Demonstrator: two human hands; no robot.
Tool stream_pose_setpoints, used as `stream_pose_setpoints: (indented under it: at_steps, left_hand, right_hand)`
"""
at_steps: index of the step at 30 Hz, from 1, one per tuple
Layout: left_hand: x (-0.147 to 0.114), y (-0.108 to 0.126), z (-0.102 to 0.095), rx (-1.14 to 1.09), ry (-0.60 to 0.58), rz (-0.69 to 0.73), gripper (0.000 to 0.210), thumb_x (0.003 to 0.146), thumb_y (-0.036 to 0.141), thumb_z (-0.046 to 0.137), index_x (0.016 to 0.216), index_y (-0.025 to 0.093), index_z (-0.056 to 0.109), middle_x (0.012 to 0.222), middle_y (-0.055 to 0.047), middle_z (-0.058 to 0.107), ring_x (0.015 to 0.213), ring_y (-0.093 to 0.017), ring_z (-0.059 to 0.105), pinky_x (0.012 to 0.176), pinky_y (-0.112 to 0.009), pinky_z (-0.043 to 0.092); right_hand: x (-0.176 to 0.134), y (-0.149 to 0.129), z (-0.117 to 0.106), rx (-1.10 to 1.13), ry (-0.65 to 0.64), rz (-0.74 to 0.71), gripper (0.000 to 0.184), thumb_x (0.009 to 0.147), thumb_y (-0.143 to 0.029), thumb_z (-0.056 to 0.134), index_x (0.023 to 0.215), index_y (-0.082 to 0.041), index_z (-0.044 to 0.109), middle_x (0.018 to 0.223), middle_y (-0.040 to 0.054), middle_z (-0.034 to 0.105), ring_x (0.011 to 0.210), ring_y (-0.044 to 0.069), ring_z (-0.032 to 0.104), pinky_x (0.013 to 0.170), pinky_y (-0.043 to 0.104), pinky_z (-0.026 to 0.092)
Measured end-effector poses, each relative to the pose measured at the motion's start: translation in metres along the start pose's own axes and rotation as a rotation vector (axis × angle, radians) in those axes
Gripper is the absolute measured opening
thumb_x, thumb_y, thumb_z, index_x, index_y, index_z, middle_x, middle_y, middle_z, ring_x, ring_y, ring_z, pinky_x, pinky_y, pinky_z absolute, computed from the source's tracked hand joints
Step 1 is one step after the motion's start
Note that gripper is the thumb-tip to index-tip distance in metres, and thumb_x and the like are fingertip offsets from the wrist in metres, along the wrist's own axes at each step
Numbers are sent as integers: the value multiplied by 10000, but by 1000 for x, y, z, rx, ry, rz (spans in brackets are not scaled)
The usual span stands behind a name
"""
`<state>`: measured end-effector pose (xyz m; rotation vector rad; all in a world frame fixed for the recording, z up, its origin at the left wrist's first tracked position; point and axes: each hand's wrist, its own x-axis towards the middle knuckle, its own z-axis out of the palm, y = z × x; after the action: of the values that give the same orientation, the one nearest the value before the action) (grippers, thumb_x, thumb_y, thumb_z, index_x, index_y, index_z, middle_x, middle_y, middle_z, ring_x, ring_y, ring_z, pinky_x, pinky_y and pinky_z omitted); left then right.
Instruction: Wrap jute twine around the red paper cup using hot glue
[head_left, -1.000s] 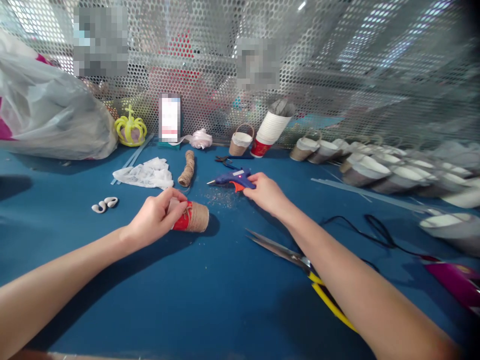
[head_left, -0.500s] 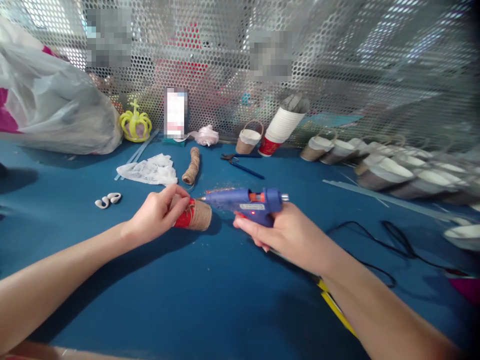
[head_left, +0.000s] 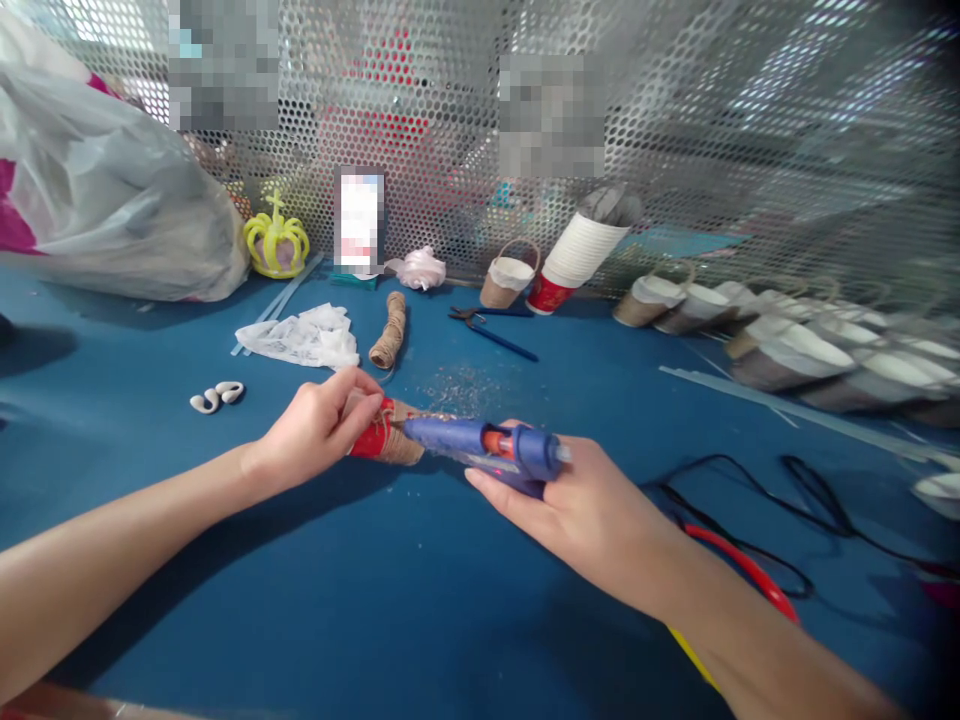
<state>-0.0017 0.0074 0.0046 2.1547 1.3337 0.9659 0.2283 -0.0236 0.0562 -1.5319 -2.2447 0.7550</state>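
My left hand (head_left: 328,418) grips a red paper cup (head_left: 369,441) that lies on its side, part of it wound with brown twine (head_left: 405,446). My right hand (head_left: 566,500) is wrapped round the handle of a blue glue gun (head_left: 457,437). The gun's nozzle points left and meets the cup near the edge of the wound twine; whether it presses on the surface I cannot tell. Behind the cup lies a bundle of twine (head_left: 388,330), with a crumpled white cloth (head_left: 304,336) to its left.
Blue-handled pliers (head_left: 495,332) lie beyond the glue gun. A stack of paper cups (head_left: 581,255) leans at the back, beside a small handled basket (head_left: 508,282). Several more baskets (head_left: 799,350) stand at right. A black cord (head_left: 750,490) loops near my right forearm. Shell-like white pieces (head_left: 217,396) lie left.
My right hand has brought the glue gun left and slightly down, its nozzle now over the twine-wound cup. My left hand stays on the cup. The view has shifted slightly.
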Motion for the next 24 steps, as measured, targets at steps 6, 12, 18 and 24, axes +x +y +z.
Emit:
stream_pose_setpoints:
  at_steps: [6, 12, 18, 24]
  left_hand:
    - [0, 1, 0, -5, 6, -27, 179, 859, 295, 419, 828, 150, 519, 507, 67, 493, 431, -65, 384, 421, -157, 314]
    - [1, 1, 1, 23, 2, -34, 183, 860, 294, 417, 842, 153, 532, 460, 91, 408, 408, -63, 337, 412, -158, 290]
    - [0, 1, 1, 24, 2, -21, 176, 861, 286, 415, 844, 154, 532, 442, 102, 357, 401, -63, 319, 412, -157, 286]
    - [-1, 0, 1, 42, 9, 15, 164, 867, 270, 418, 855, 150, 529, 437, 105, 351, 398, -60, 337, 406, -152, 289]
  right_hand:
    - [-2, -5, 0, -83, 48, -39, 168, 785, -269, 543, 644, -217, 467, 552, -53, 510, 470, 100, 422, 468, 222, 379]
    - [-4, -9, -2, -109, 34, -75, 176, 785, -233, 529, 629, -222, 449, 550, -52, 497, 478, 104, 437, 473, 218, 375]
    - [-5, -9, 0, -108, 18, -62, 176, 785, -231, 530, 633, -224, 442, 543, -59, 487, 471, 99, 429, 464, 213, 368]
    - [-3, -4, 0, -111, 37, -51, 156, 780, -250, 518, 640, -225, 456, 551, -48, 517, 464, 105, 426, 461, 221, 377]
